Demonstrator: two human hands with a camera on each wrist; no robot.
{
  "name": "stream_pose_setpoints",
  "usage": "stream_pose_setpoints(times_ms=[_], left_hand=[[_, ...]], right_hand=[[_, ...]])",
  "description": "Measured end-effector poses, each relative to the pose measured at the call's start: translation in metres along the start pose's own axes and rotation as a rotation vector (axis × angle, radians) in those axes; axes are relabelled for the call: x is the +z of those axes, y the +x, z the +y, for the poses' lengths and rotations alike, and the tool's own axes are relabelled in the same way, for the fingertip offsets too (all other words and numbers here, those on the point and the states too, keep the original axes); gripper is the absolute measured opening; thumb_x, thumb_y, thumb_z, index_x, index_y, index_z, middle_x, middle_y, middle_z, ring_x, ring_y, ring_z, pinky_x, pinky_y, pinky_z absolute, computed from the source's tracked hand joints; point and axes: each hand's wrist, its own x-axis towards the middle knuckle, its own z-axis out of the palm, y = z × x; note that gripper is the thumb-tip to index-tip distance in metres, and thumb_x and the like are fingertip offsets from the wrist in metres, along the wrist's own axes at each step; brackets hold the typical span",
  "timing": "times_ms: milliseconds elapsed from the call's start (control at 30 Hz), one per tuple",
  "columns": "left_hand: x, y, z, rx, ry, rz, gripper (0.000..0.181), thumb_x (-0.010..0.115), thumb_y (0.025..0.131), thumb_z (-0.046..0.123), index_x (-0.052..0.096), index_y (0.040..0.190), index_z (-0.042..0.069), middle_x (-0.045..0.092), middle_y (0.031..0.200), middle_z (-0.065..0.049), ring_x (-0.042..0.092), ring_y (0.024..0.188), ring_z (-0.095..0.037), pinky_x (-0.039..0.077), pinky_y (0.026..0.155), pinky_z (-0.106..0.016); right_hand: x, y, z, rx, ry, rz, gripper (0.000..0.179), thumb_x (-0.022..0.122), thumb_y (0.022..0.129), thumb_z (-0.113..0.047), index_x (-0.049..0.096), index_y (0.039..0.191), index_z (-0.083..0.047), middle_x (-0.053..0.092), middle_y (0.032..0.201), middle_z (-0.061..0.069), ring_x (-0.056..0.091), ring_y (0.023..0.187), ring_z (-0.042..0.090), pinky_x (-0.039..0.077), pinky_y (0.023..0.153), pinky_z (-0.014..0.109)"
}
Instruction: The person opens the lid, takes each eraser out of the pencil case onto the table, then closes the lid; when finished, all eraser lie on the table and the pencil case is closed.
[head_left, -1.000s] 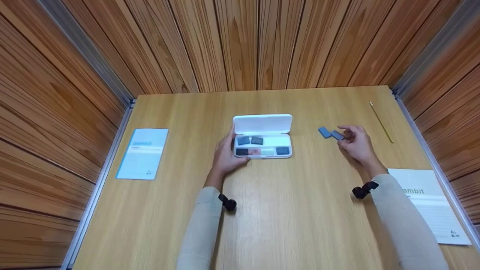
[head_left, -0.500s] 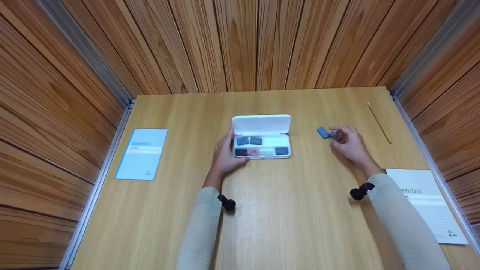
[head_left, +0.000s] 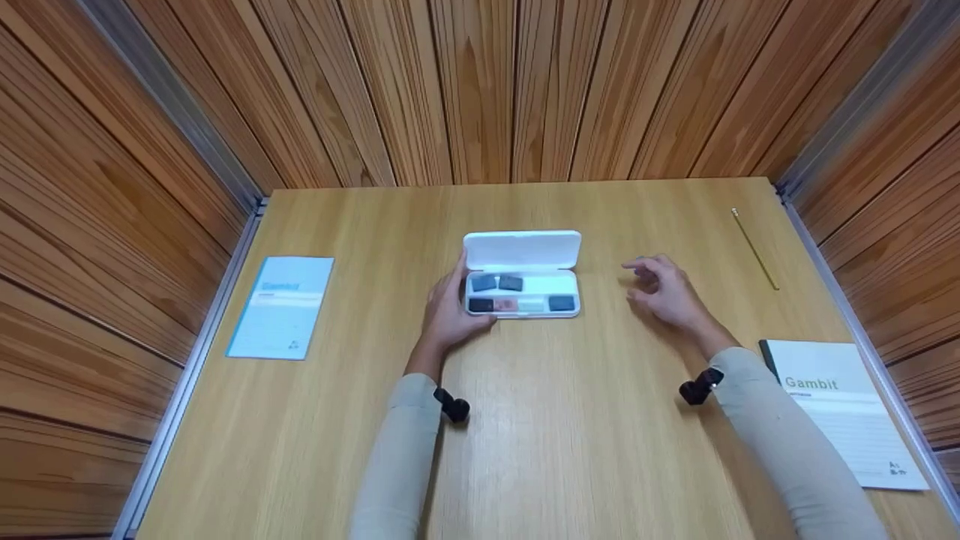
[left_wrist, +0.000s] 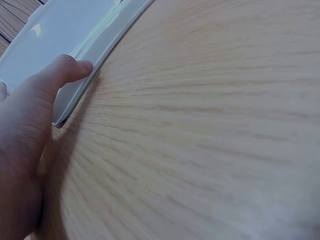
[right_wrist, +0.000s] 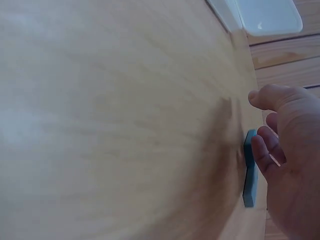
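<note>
My left hand (head_left: 450,311) grips the left end of an open white hinged case (head_left: 521,251), thumb at its front edge. The left wrist view shows that thumb (left_wrist: 72,71) lying over the rim. Inside are two dark grey-blue rectangular pieces (head_left: 511,283) at the back left, and a black piece (head_left: 481,305), a pinkish one (head_left: 505,305) and another grey-blue one (head_left: 560,303) along the front. My right hand (head_left: 664,292) hovers right of the case, thumb and forefinger apart. Beyond its fingers, two blue-grey blocks (right_wrist: 250,187) rest on the table in the right wrist view; the hand hides them in the head view.
A light-blue notebook (head_left: 281,307) lies at the left. Toward the back right is a yellow pencil (head_left: 756,251). A white notebook (head_left: 844,412) marked "Gambit" lies by the right table edge, beside my right forearm. Wooden panels (head_left: 487,97) wall the back and sides.
My right hand has moved left from the outer blue-grey block and now covers both blocks in the head view. The left hand and the case stay in place.
</note>
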Motion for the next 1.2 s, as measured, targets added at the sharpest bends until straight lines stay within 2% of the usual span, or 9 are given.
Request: stream_pose_setpoints(times_ms=[100, 200, 300, 500, 633, 833, 1000, 1200], left_hand=[[0.000, 0.000, 0.001, -0.016, 0.001, -0.005, 0.134, 0.097, 0.080, 0.048, 0.011, 0.182, 0.040, 0.044, 0.182, -0.001, 0.042, 0.167, -0.031, 0.024, 0.142, -0.063], [0.000, 0.000, 0.002, -0.028, -0.002, -0.006, 0.133, 0.097, 0.080, 0.048, 0.011, 0.182, 0.042, 0.044, 0.182, -0.001, 0.041, 0.167, -0.031, 0.023, 0.142, -0.064], [0.000, 0.000, 0.002, -0.033, -0.005, -0.003, 0.133, 0.098, 0.080, 0.048, 0.011, 0.181, 0.044, 0.045, 0.181, 0.000, 0.041, 0.167, -0.030, 0.023, 0.142, -0.064], [0.000, 0.000, 0.002, -0.048, -0.013, -0.003, 0.133, 0.098, 0.080, 0.049, 0.010, 0.180, 0.049, 0.044, 0.181, 0.002, 0.040, 0.167, -0.030, 0.025, 0.141, -0.066], [0.000, 0.000, 0.003, -0.056, -0.012, 0.001, 0.132, 0.098, 0.080, 0.047, 0.013, 0.181, 0.046, 0.042, 0.183, 0.002, 0.039, 0.168, -0.032, 0.027, 0.139, -0.068], [0.000, -0.001, 0.003, -0.036, -0.003, 0.003, 0.131, 0.098, 0.081, 0.044, 0.014, 0.182, 0.040, 0.045, 0.181, 0.000, 0.041, 0.167, -0.031, 0.026, 0.141, -0.065], [-0.001, -0.002, 0.004, -0.037, -0.009, 0.005, 0.132, 0.098, 0.081, 0.044, 0.013, 0.182, 0.042, 0.044, 0.182, 0.001, 0.041, 0.167, -0.030, 0.025, 0.141, -0.064], [-0.001, -0.001, 0.004, -0.051, -0.021, -0.008, 0.131, 0.098, 0.082, 0.045, 0.012, 0.181, 0.046, 0.040, 0.184, 0.002, 0.039, 0.169, -0.030, 0.026, 0.141, -0.065]], right_hand=[[0.006, 0.003, -0.008, 0.007, -0.007, -0.017, 0.049, 0.073, 0.105, -0.002, 0.065, 0.153, -0.007, 0.060, 0.141, 0.024, 0.061, 0.128, 0.042, 0.047, 0.112, 0.049], [0.013, 0.007, -0.016, 0.005, 0.007, -0.029, 0.048, 0.073, 0.105, -0.002, 0.066, 0.152, -0.007, 0.061, 0.141, 0.024, 0.061, 0.128, 0.042, 0.048, 0.115, 0.056], [0.022, 0.010, -0.025, 0.005, 0.034, -0.044, 0.048, 0.074, 0.105, -0.002, 0.066, 0.152, -0.007, 0.063, 0.141, 0.023, 0.062, 0.129, 0.040, 0.054, 0.114, 0.057], [0.036, 0.016, -0.038, -0.012, 0.046, -0.071, 0.047, 0.074, 0.105, -0.003, 0.066, 0.151, -0.007, 0.067, 0.140, 0.022, 0.063, 0.131, 0.041, 0.055, 0.116, 0.059], [0.044, 0.020, -0.047, -0.036, 0.051, -0.074, 0.044, 0.075, 0.105, -0.003, 0.068, 0.148, -0.006, 0.068, 0.139, 0.022, 0.063, 0.131, 0.041, 0.055, 0.115, 0.059], [0.056, 0.027, -0.063, -0.090, 0.073, -0.084, 0.042, 0.075, 0.105, -0.003, 0.070, 0.146, -0.007, 0.071, 0.138, 0.022, 0.065, 0.127, 0.039, 0.056, 0.110, 0.054], [0.068, 0.031, -0.074, -0.101, 0.082, -0.111, 0.041, 0.075, 0.106, -0.007, 0.070, 0.147, -0.010, 0.071, 0.138, 0.019, 0.064, 0.122, 0.035, 0.054, 0.105, 0.046], [0.079, 0.037, -0.089, -0.115, 0.113, -0.122, 0.041, 0.075, 0.107, -0.008, 0.070, 0.147, -0.009, 0.070, 0.141, 0.019, 0.063, 0.129, 0.038, 0.055, 0.110, 0.051]])
